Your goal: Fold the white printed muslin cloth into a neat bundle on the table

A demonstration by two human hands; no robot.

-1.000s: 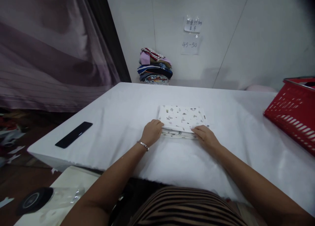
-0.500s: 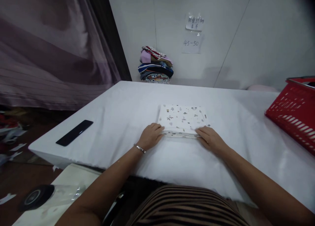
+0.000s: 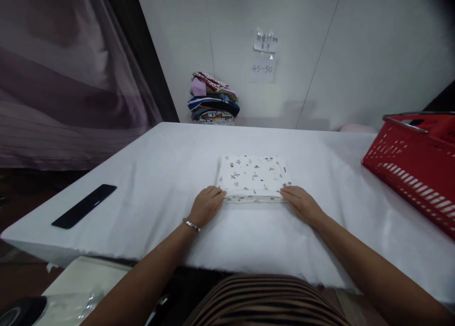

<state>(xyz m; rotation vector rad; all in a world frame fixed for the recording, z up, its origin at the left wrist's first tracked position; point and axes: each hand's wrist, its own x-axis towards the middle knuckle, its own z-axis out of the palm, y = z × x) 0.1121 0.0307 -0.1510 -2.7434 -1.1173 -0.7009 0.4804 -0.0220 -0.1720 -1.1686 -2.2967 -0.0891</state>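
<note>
- Left hand point(image 3: 207, 205), fingers together, touches the near left corner of the folded cloth point(image 3: 252, 174).
- Right hand point(image 3: 301, 203) touches its near right corner.
- Cannot tell whether either pinches or just rests: thumbs are hidden.
- Cloth lies on the table point(image 3: 170, 150).
- Basket point(image 3: 426, 148) and bottle point(image 3: 66, 307) are cut off.
</note>
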